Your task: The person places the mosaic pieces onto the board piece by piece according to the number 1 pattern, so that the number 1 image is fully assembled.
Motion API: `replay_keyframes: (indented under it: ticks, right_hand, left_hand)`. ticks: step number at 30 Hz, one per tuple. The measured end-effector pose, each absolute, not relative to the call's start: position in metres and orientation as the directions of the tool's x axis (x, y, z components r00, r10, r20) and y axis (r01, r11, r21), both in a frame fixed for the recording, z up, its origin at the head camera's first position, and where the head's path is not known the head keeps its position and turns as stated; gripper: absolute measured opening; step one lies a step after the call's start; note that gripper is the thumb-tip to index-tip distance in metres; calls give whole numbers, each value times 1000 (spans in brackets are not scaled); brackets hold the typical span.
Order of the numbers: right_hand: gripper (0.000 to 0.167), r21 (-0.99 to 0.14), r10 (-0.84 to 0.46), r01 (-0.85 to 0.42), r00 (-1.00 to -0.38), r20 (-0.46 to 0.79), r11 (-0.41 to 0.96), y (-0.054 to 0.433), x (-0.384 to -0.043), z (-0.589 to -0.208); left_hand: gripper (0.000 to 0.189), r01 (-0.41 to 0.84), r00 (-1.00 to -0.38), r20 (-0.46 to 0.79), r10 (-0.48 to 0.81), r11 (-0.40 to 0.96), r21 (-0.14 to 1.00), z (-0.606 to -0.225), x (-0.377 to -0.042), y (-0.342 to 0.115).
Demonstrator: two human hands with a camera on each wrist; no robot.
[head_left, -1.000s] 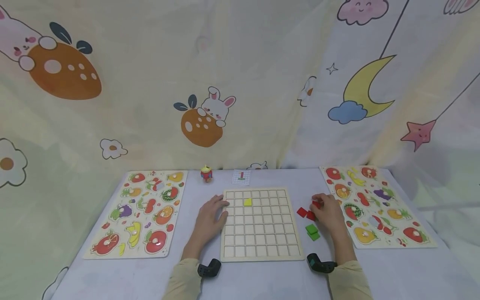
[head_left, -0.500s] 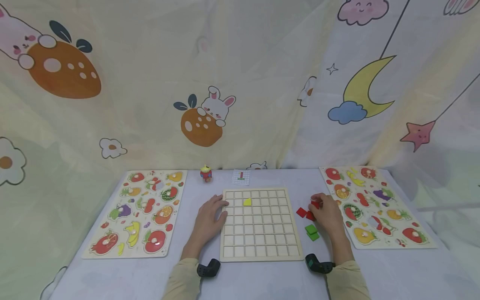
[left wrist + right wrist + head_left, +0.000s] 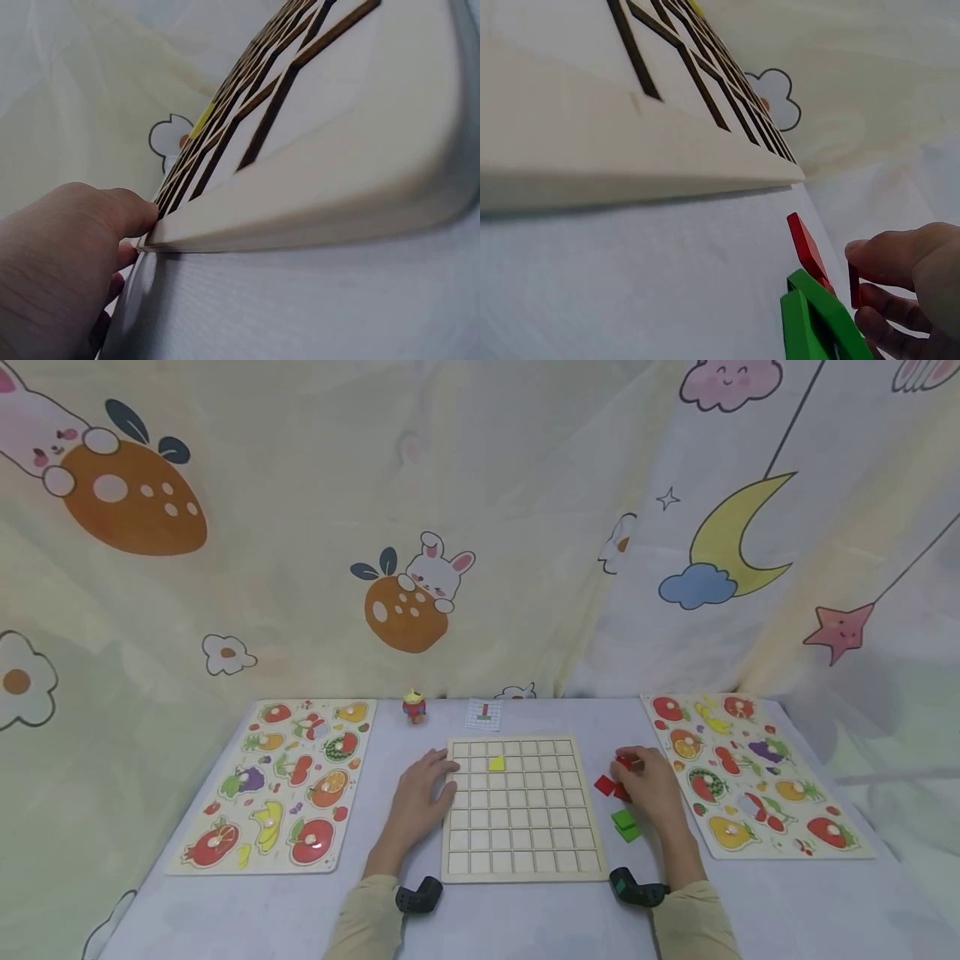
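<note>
A wooden grid board (image 3: pixel 525 877) lies in the middle of the table, with one yellow tile (image 3: pixel 497 764) in a square of its second row from the top. My left hand (image 3: pixel 420 793) rests at the board's left side, its thumb and fingertips touching the edge. To the right of the board, my right hand (image 3: pixel 651 783) pinches a red square tile (image 3: pixel 854 285) between thumb and fingers, just above the loose tiles. Beside it lie more red tiles (image 3: pixel 604 785), one partly hidden by the hand. Nearer to me are two overlapping green tiles (image 3: pixel 624 820).
Fruit puzzle boards stand either side: a left one (image 3: pixel 300 802) and a right one (image 3: pixel 738 777). Behind the grid are a small toy figure (image 3: pixel 414 707) and a card (image 3: pixel 483 714) with a red and green pattern. A printed curtain (image 3: pixel 525 568) hangs at the back.
My right hand has shifted slightly left, with the red tile pinched in its fingers. The left hand stays at the board's edge.
</note>
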State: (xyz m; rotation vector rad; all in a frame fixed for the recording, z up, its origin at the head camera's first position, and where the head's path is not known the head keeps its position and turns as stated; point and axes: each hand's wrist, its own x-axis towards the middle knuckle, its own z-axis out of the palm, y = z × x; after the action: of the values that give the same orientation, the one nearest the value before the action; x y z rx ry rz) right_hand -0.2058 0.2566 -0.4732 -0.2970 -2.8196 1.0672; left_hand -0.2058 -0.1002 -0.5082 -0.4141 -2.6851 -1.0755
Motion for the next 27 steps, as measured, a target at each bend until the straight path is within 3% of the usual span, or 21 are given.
replay_keyframes:
  ticks: [27]
  right_hand:
    - [30,-678,64,-57,-986,152,732,222,-214,-471]
  left_hand:
    - [24,330,-938,301,172,703,630,-508,-205,-99]
